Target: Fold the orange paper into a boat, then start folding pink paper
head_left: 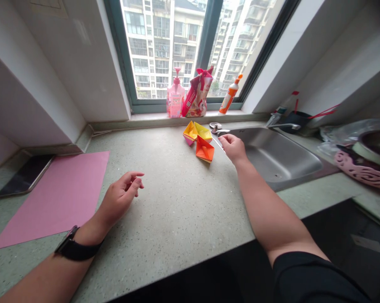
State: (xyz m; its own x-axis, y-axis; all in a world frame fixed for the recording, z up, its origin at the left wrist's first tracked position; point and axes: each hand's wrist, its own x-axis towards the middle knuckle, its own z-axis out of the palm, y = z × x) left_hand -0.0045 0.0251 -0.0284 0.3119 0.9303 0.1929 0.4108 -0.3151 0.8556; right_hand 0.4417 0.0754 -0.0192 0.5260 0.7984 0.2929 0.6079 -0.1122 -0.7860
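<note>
My right hand reaches far across the speckled counter, its fingers curled at the sink's left rim, right beside an orange folded paper boat. Whether it grips anything I cannot make out. Two more paper boats, one yellow and one yellow-and-pink, lie just behind. My left hand, with a black watch at the wrist, hovers low over the counter. Its fingers are loosely apart and it holds nothing. A pink paper sheet lies flat to its left.
A steel sink with a tap sits to the right. On the window sill stand a pink pump bottle, a red bag and an orange-capped bottle. A dark phone lies far left. Dishes stack at the right.
</note>
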